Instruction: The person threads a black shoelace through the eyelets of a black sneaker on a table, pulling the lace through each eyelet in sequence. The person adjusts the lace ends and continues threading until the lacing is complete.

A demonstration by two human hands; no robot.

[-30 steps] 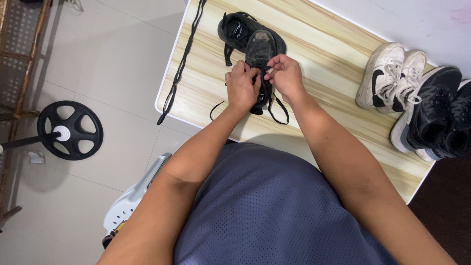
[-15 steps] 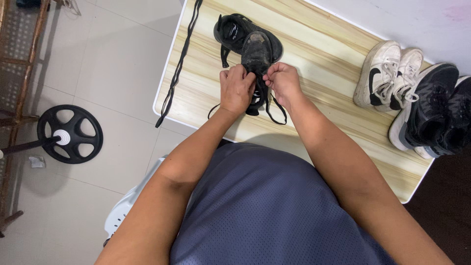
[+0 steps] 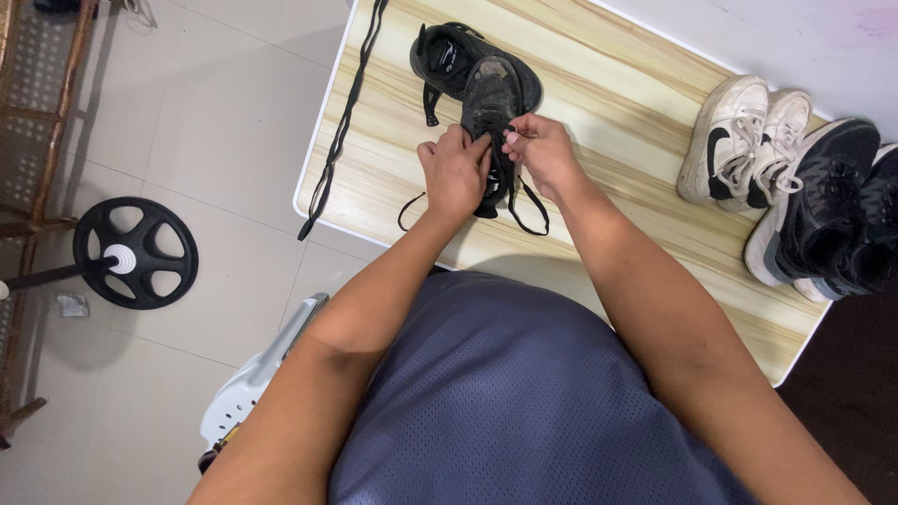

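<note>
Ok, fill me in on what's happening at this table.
A seated person is working on a black shoe on the wooden table. The left hand and right hand meet over it, each pinching its black lace, whose ends trail toward the table edge. A second black shoe lies just behind, a loose lace along the left edge, and two more pairs sit at the right.

Person's body, head view: sleeveless blue-grey mesh shirt [image 3: 505, 402] with fine perforations; both arms bare; left hand [image 3: 456, 173] and right hand [image 3: 545, 154] ungloved.
</note>
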